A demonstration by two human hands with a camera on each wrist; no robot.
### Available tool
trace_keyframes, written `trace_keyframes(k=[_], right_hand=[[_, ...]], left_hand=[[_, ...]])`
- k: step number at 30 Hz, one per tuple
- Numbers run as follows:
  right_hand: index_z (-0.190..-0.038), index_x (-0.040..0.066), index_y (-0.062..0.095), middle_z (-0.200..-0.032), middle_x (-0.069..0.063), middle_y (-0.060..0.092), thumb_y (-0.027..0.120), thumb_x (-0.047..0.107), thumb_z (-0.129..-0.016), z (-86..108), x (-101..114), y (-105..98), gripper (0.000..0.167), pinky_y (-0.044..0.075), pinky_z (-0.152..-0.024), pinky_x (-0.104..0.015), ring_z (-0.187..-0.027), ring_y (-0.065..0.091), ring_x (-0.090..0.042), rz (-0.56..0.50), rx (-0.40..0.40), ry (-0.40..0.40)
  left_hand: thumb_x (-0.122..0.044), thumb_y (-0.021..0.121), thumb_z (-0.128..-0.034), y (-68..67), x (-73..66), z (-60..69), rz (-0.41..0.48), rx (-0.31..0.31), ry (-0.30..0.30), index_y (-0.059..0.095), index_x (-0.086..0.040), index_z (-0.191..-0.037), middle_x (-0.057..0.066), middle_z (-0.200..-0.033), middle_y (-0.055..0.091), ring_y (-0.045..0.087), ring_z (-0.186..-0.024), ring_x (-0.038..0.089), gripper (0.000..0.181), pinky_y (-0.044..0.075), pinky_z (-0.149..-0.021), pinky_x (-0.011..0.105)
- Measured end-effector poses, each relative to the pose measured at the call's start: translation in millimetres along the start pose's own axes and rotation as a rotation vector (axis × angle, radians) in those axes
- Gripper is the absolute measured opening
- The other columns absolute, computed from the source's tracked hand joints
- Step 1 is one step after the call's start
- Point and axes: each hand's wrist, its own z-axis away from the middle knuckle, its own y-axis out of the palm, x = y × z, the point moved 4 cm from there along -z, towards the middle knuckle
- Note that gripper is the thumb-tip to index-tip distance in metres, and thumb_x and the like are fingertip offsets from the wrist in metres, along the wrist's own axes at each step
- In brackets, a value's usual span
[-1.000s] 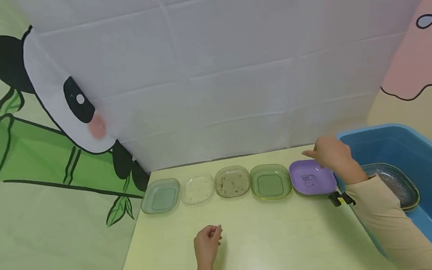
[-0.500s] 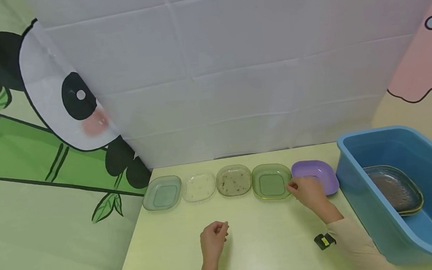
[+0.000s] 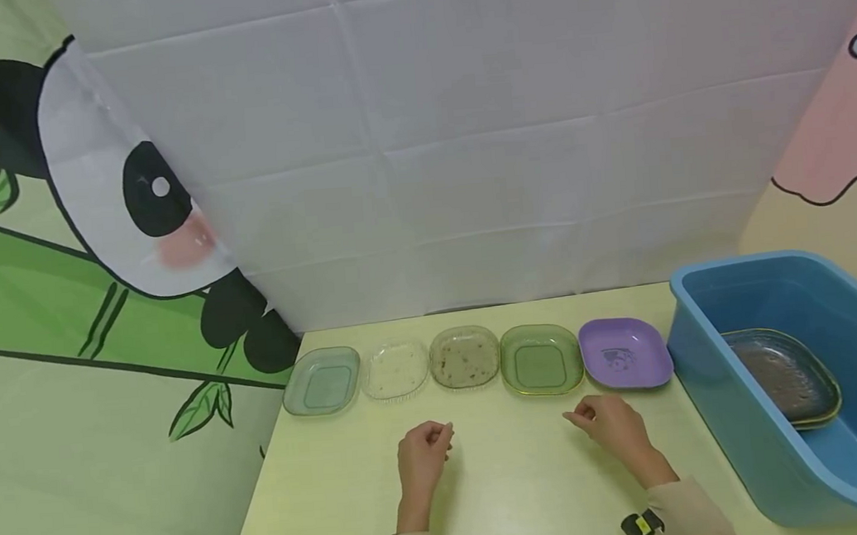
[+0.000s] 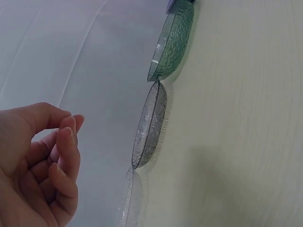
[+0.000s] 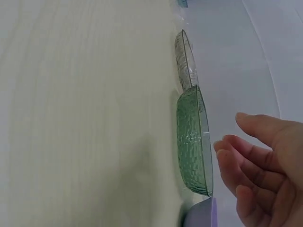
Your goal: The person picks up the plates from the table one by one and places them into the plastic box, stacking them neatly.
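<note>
My left hand [image 3: 422, 460] hovers over the table in front of the plates, fingers loosely curled and thumb tip near the index finger; it holds nothing. To its right my right hand [image 3: 613, 430] hangs below the purple plate [image 3: 624, 353], thumb and fingers apart in the right wrist view, also holding nothing. Along the back stand a pale teal plate [image 3: 321, 381], a clear plate [image 3: 395, 371], a greyish speckled plate [image 3: 465, 357], a green plate [image 3: 541, 359] and the purple one. The left wrist view shows the speckled plate [image 4: 149, 126] beyond my left fingers.
A blue tub [image 3: 737, 412] stands at the table's right side, with a dark gold-rimmed plate [image 3: 783, 375] leaning inside. A white cloth [image 3: 422, 177] hangs behind the table [image 3: 519, 493]. A panda-printed cloth [image 3: 132, 197] covers the left side.
My right hand has come from the purple plate's far edge beside the tub, back toward me and slightly left. The left hand has barely moved. The plates stay in their row.
</note>
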Motion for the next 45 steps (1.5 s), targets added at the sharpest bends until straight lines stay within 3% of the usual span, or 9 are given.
trace_keyframes(k=[4, 7, 14, 20, 26, 30, 34, 38, 45], right_hand=[[-0.077, 0.017, 0.065, -0.066, 0.008, 0.061, 0.064, 0.033, -0.084, 6.9, -7, 7, 0.017, 0.036, -0.049, -0.026, -0.050, 0.051, -0.004, -0.026, 0.014, 0.043], [-0.077, 0.016, 0.065, -0.064, 0.008, 0.062, 0.064, 0.032, -0.084, 12.9, -10, 11, 0.017, 0.037, -0.048, -0.026, -0.050, 0.051, -0.004, -0.052, 0.003, 0.070], [-0.076, 0.016, 0.066, -0.061, 0.008, 0.062, 0.064, 0.032, -0.084, 21.2, -9, 16, 0.018, 0.036, -0.046, -0.025, -0.049, 0.051, -0.004, -0.114, -0.027, 0.097], [-0.075, 0.016, 0.066, -0.059, 0.005, 0.061, 0.064, 0.030, -0.084, 25.0, -10, 13, 0.017, 0.035, -0.046, -0.026, -0.049, 0.049, -0.006, -0.110, -0.042, 0.114], [-0.075, 0.015, 0.066, -0.059, 0.007, 0.060, 0.064, 0.030, -0.084, 28.4, -13, 13, 0.018, 0.034, -0.045, -0.026, -0.049, 0.049, -0.005, -0.115, -0.032, 0.124], [-0.074, 0.015, 0.066, -0.057, 0.007, 0.058, 0.065, 0.030, -0.083, 30.6, -16, 13, 0.017, 0.034, -0.045, -0.025, -0.048, 0.049, -0.006, -0.107, -0.041, 0.124], [-0.074, 0.015, 0.066, -0.056, 0.006, 0.057, 0.064, 0.030, -0.083, 32.7, -19, 15, 0.017, 0.034, -0.046, -0.025, -0.048, 0.048, -0.006, -0.109, -0.032, 0.134], [-0.074, 0.016, 0.065, -0.056, 0.006, 0.057, 0.064, 0.030, -0.084, 35.3, -23, 15, 0.018, 0.035, -0.047, -0.026, -0.049, 0.049, -0.006, -0.116, -0.030, 0.146], [-0.074, 0.016, 0.066, -0.056, 0.006, 0.058, 0.064, 0.032, -0.084, 36.9, -31, 14, 0.019, 0.034, -0.046, -0.025, -0.049, 0.049, -0.006, -0.139, -0.051, 0.156]], left_hand=[[-0.022, 0.064, -0.0858, -14.0, 7.5, -17.4, 0.007, 0.065, -0.024, 0.069, -0.003, -0.078, 0.004, -0.062, 0.063, 0.052, -0.049, 0.006, 0.022, 0.042, -0.047, 0.022], [-0.023, 0.062, -0.0873, -36.7, 21.1, -38.9, 0.011, 0.089, -0.077, 0.070, -0.002, -0.082, 0.003, -0.064, 0.063, 0.055, -0.051, 0.007, 0.023, 0.044, -0.051, 0.024], [-0.022, 0.056, -0.0895, -108.3, 67.3, -85.6, -0.042, -0.066, -0.253, 0.069, 0.004, -0.093, 0.004, -0.068, 0.066, 0.062, -0.058, 0.015, 0.030, 0.046, -0.063, 0.029], [-0.029, 0.051, -0.0903, -136.8, 88.4, -95.1, -0.192, -0.083, -0.308, 0.068, 0.003, -0.095, 0.009, -0.075, 0.069, 0.064, -0.080, 0.032, 0.036, 0.042, -0.067, 0.038], [-0.035, 0.046, -0.0922, -146.6, 110.4, -94.8, -0.301, -0.140, -0.401, 0.069, 0.000, -0.081, 0.005, -0.062, 0.065, 0.059, -0.064, 0.024, 0.044, 0.039, -0.055, 0.036], [-0.042, 0.039, -0.0943, -143.1, 125.5, -94.0, -0.325, -0.101, -0.458, 0.068, -0.002, -0.071, 0.003, -0.056, 0.061, 0.054, -0.060, 0.022, 0.055, 0.038, -0.055, 0.036], [-0.042, 0.036, -0.0955, -136.0, 137.2, -92.9, -0.256, -0.074, -0.500, 0.068, -0.004, -0.067, -0.001, -0.053, 0.058, 0.054, -0.062, 0.020, 0.057, 0.040, -0.064, 0.038], [-0.042, 0.040, -0.0945, -130.5, 141.7, -94.6, -0.172, -0.120, -0.527, 0.069, -0.005, -0.067, -0.004, -0.051, 0.057, 0.056, -0.067, 0.020, 0.055, 0.040, -0.070, 0.040], [-0.036, 0.043, -0.0933, -126.5, 144.6, -104.5, -0.142, -0.183, -0.491, 0.070, -0.003, -0.068, -0.006, -0.048, 0.057, 0.058, -0.066, 0.021, 0.049, 0.041, -0.073, 0.039]])
